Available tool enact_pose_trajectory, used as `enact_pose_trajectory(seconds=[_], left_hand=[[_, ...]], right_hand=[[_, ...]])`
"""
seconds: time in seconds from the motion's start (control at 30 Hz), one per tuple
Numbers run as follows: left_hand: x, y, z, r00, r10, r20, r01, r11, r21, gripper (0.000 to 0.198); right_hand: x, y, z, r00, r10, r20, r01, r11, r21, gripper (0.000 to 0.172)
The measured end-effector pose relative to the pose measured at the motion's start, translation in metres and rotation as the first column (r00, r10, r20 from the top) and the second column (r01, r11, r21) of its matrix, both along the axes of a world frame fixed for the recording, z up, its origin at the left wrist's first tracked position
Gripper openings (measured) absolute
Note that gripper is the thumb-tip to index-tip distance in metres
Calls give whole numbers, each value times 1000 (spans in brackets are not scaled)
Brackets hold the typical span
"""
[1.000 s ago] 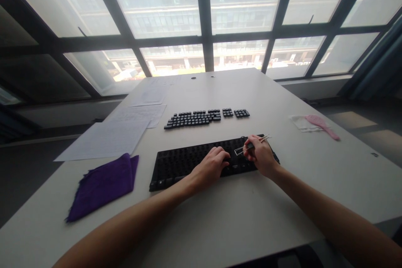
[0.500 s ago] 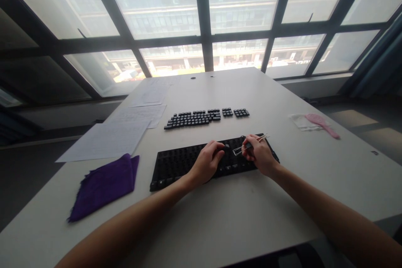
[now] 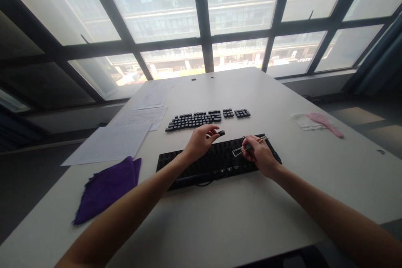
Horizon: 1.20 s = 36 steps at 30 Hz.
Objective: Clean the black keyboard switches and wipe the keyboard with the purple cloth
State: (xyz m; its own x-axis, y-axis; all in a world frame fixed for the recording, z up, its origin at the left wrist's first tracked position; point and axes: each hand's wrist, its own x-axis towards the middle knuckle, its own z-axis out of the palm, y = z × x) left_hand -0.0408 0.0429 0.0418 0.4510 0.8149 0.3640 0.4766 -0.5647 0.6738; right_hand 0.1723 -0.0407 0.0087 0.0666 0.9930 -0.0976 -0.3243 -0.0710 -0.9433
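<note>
A black keyboard [image 3: 204,165] with its keycaps taken off lies on the white table [image 3: 238,217] in front of me. My left hand [image 3: 197,142] hovers above its far edge and pinches a small black keycap [image 3: 221,133] between thumb and fingers. My right hand [image 3: 259,155] rests on the keyboard's right end, closed on a thin wire keycap puller [image 3: 243,149] whose loop points left. Beyond the keyboard, several removed keycaps [image 3: 207,118] stand in rows laid out like a keyboard.
A purple cloth [image 3: 108,186] lies at the left near the table edge. Sheets of paper [image 3: 109,142] are spread at the far left. A pink brush [image 3: 325,123] on a white wrapper sits at the right. Large windows stand behind the table.
My left hand has lifted off the keyboard with a keycap and moved away toward the rows of keycaps. My right hand with the puller has barely moved.
</note>
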Motion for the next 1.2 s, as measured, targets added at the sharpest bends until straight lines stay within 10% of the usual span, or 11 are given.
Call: enact_pose_trajectory(seconds=[0.33,0.83,1.0,1.2], left_hand=[[20,86,-35,903,75,-424,73,944,321,6],[15,107,-42,898,144,-415,5,941,337,8],[10,89,-22,939,163,-303,-48,934,354,14],[-15,-3,12,945,-100,-312,188,945,266,7]], right_hand=[[0,3,0,999,18,-27,-18,1000,-5,30],[1,2,3,999,49,-3,-49,999,-8,31],[3,2,4,999,45,-18,-46,999,-12,36],[5,-2,9,998,29,47,-34,995,95,55]])
